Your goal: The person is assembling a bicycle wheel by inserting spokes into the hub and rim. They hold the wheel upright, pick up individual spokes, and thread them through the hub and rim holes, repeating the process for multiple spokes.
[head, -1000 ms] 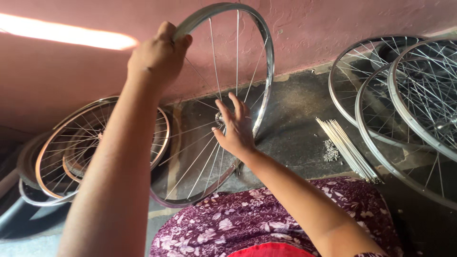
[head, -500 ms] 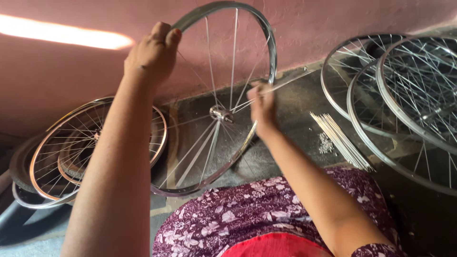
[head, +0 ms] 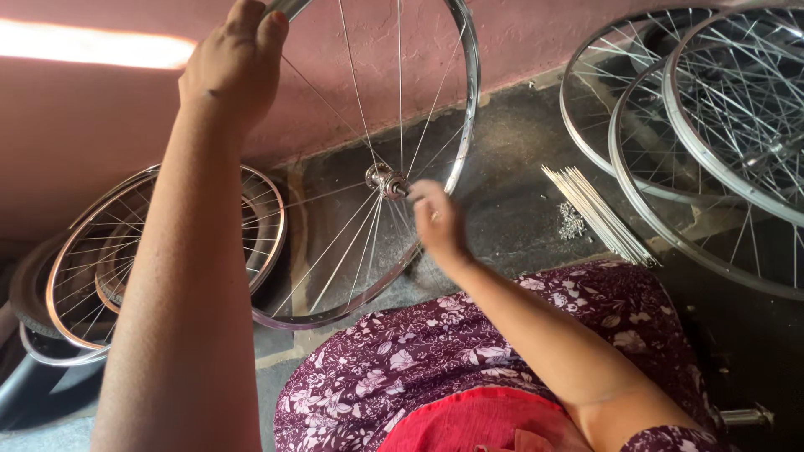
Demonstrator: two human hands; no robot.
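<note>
A spoked bicycle wheel [head: 368, 180] stands upright on the floor [head: 519, 192] in front of the person's lap, its silver rim leaning near the pink wall [head: 126, 109] and its hub [head: 385, 180] about at the middle of the view. The left hand [head: 234, 63] is curled shut over the top of the rim, fingers wrapped across the metal, the arm stretched up from below. The right hand [head: 435, 222] sits just beside the hub, on its right and slightly lower, fingers drawn together at the axle end; it is blurred, so whether it pinches the axle or a spoke cannot be told. Below the right hand lies the person's lap in a purple flowered cloth [head: 502, 335] with a red garment [head: 477, 423] nearer the body. To the right of the right hand, a bundle of loose spokes [head: 599, 213] lies on the floor with a small heap of spoke nipples [head: 571, 222] touching it. Further right, several more spoked wheels [head: 712, 134] lean overlapping one another. Below and to the left of the left hand, beyond the forearm, other rims [head: 92, 268] lie stacked against the wall, with a dark tyre [head: 21, 293] at the outer edge
</note>
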